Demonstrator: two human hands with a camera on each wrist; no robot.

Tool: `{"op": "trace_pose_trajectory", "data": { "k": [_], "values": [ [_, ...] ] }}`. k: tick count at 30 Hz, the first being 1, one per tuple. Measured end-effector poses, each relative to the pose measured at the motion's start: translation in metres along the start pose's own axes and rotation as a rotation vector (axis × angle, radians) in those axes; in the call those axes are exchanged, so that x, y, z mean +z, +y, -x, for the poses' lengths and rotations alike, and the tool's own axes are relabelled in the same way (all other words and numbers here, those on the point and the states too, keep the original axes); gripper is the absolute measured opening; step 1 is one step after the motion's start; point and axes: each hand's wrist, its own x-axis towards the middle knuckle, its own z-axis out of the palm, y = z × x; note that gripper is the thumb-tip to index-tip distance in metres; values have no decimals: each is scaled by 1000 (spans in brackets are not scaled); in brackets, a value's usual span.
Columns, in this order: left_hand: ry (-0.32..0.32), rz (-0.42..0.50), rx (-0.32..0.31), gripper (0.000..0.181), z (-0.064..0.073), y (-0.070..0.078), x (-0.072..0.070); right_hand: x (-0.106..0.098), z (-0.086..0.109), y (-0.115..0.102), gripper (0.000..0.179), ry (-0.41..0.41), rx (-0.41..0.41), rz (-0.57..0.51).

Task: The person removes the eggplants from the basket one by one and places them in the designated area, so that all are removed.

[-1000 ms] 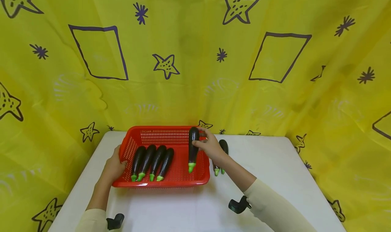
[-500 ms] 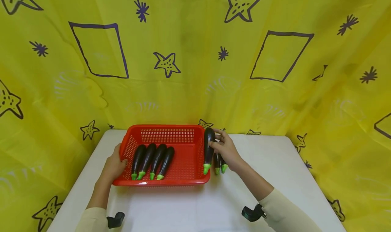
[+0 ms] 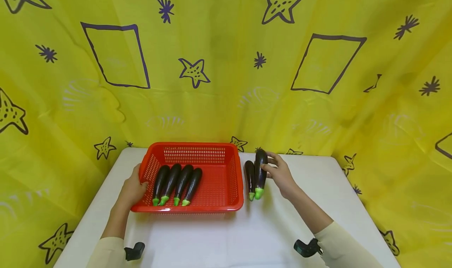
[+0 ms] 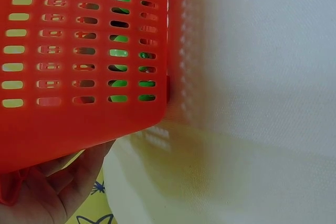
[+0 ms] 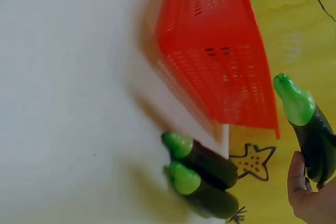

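Observation:
My right hand (image 3: 282, 175) pinches a dark eggplant (image 3: 261, 170) with a green stem end, right of the red basket (image 3: 190, 209). In the right wrist view this held eggplant (image 5: 312, 140) is raised above the table. Below it lie two more, a nearer eggplant (image 5: 202, 195) and another eggplant (image 5: 210, 163) side by side; the head view shows only one of them plainly, the eggplant (image 3: 249, 177) beside the basket. At the basket's left end my left hand (image 3: 133, 187) grips the rim, thumb on top. Several eggplants (image 3: 172, 183) lie in a row in the basket's left half.
The white table (image 3: 212, 240) carries the basket near its back edge. A yellow curtain (image 3: 219, 111) with drawn stars hangs behind and along the sides. Dark wrist cameras stick out from both sleeves, such as the right camera (image 3: 306, 247).
My right hand has carried the eggplant rightward, from over the basket's right part, past the rim, to above the eggplants on the table. My left hand has stayed on the basket.

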Motion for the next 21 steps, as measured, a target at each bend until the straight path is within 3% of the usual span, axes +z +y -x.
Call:
{"op": "trace_pose_trajectory", "data": {
  "k": [12,21],
  "values": [
    [-14,7,-26,74,-2,-1,1,-25,-14,25,68,9,61,56],
    [-16,8,-23,74,0,3,0,-30,-25,39,67,36,118,73]
  ]
}}
